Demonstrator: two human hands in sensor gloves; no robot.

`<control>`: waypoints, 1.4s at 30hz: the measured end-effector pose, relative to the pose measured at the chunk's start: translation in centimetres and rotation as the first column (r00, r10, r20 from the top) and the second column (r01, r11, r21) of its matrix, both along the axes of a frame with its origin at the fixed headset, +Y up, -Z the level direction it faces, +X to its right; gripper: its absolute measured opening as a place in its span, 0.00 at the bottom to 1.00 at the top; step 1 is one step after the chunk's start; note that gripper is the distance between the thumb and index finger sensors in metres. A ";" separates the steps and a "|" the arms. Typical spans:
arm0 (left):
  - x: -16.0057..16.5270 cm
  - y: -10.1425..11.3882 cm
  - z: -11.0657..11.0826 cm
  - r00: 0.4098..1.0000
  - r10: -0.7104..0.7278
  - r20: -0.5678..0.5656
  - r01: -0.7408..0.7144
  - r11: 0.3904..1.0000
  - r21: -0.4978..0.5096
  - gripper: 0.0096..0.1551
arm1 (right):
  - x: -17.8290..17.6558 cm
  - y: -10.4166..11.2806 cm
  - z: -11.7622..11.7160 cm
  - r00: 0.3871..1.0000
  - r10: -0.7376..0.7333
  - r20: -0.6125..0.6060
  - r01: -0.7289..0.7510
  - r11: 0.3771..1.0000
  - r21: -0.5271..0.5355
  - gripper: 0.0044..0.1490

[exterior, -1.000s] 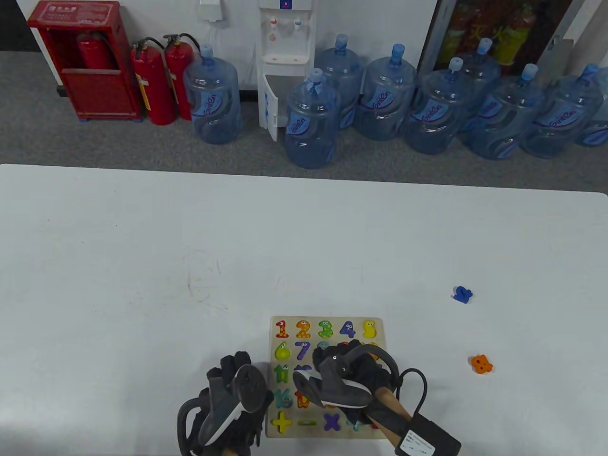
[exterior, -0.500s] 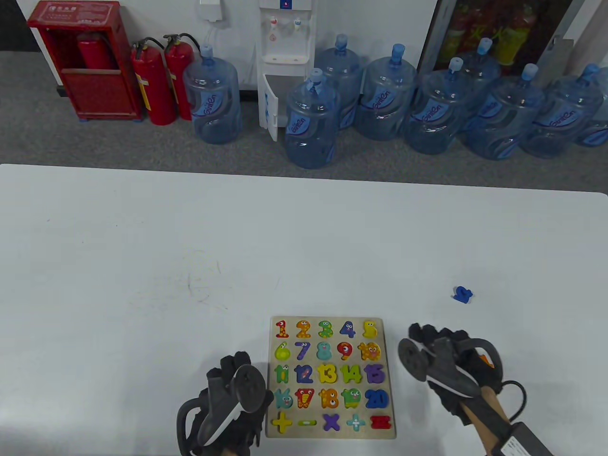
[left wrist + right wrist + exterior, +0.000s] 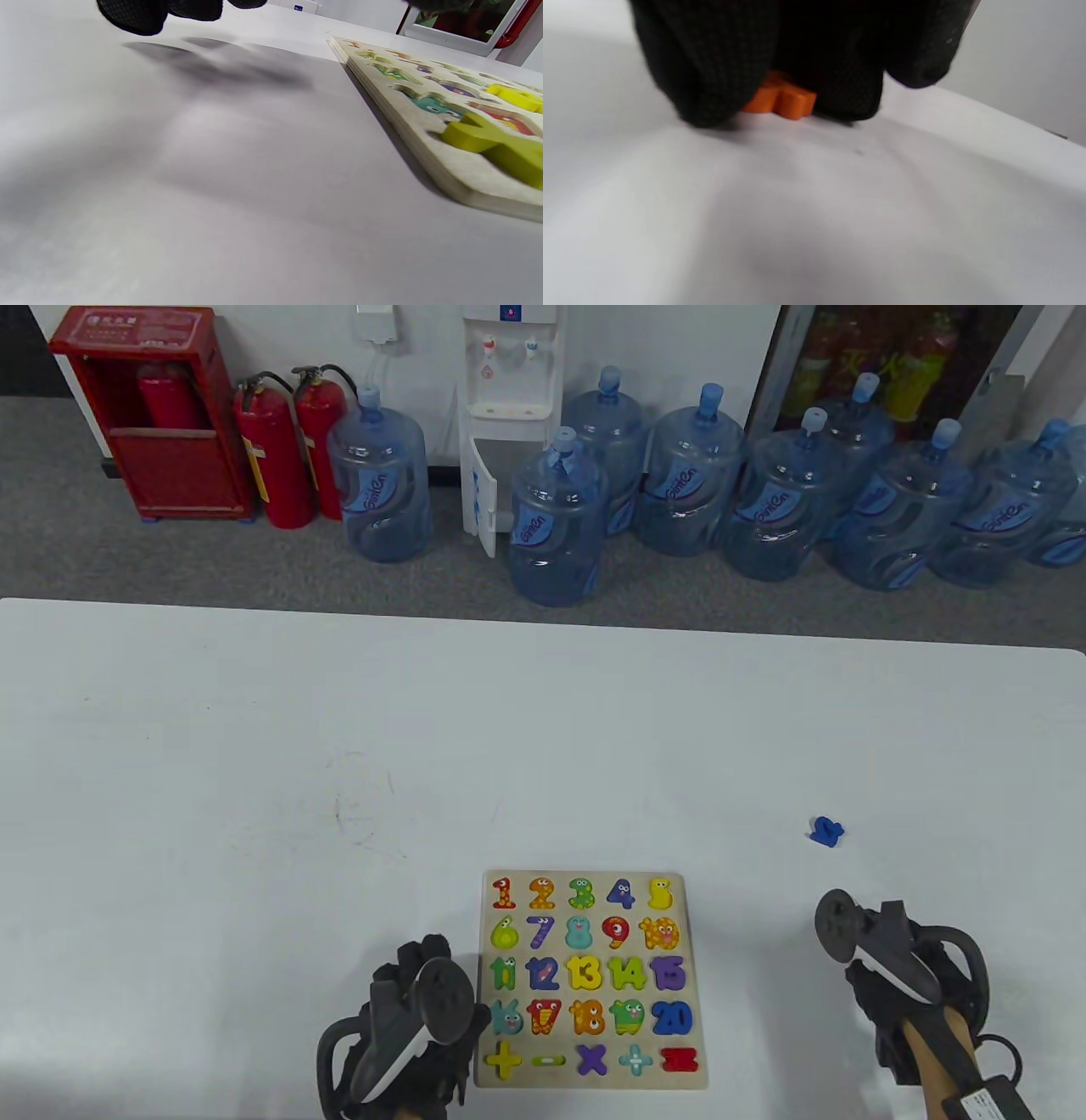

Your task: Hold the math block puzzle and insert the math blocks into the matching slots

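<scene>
Puzzle board (image 3: 590, 980) lies at the bottom centre of the table view, flat on the white table (image 3: 254, 780), with nearly every number and sign seated in its slot. Your left hand (image 3: 407, 1027) sits at the board's lower-left edge; whether the fingers (image 3: 144, 15) actually touch the wood you cannot tell from these frames, and in the left wrist view they hang at the top left, clear of the board's edge (image 3: 382, 114). Whether that hand is spread or curled is also unclear.

Your right hand (image 3: 899, 976) is at the lower right of the table view, well away from the board. In the right wrist view its fingers (image 3: 704, 76) come down on either side of an orange block (image 3: 782, 99) that rests on the table; they look closed around it, though a firm pinch is not certain.

So the step in hand is, by my reading, picking up the orange block. Next you need a secure pinch, a lift, then a carry left to the board, finding the matching vacancy and turning the piece to fit. A blue block (image 3: 825, 831) waits farther up the frame, above the right hand.
</scene>
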State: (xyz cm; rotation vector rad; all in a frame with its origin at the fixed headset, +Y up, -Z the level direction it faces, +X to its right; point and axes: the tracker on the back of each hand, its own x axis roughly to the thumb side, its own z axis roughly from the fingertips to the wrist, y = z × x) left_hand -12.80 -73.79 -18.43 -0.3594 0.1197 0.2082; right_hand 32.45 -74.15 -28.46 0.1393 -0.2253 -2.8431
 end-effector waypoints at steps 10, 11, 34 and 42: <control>-0.2 -0.2 -0.2 1.000 -0.016 -0.022 0.016 1.000 -0.022 0.51 | -3.2 -0.1 1.2 0.986 0.076 -0.148 -0.069 0.996 0.055 0.42; -0.2 -0.2 -0.1 1.000 -0.015 -0.023 0.014 1.000 -0.020 0.51 | -3.5 -0.1 1.2 0.983 0.091 -0.158 -0.083 0.995 0.056 0.42; -0.3 -0.2 0.2 0.999 -0.031 -0.044 0.031 1.000 -0.003 0.51 | -4.7 0.3 1.4 0.979 0.087 -0.182 -0.091 0.996 -0.013 0.44; -0.2 -0.2 0.1 0.999 -0.022 -0.030 0.022 1.000 -0.007 0.51 | -6.0 0.0 2.0 0.975 0.146 -0.166 -0.136 0.988 0.068 0.42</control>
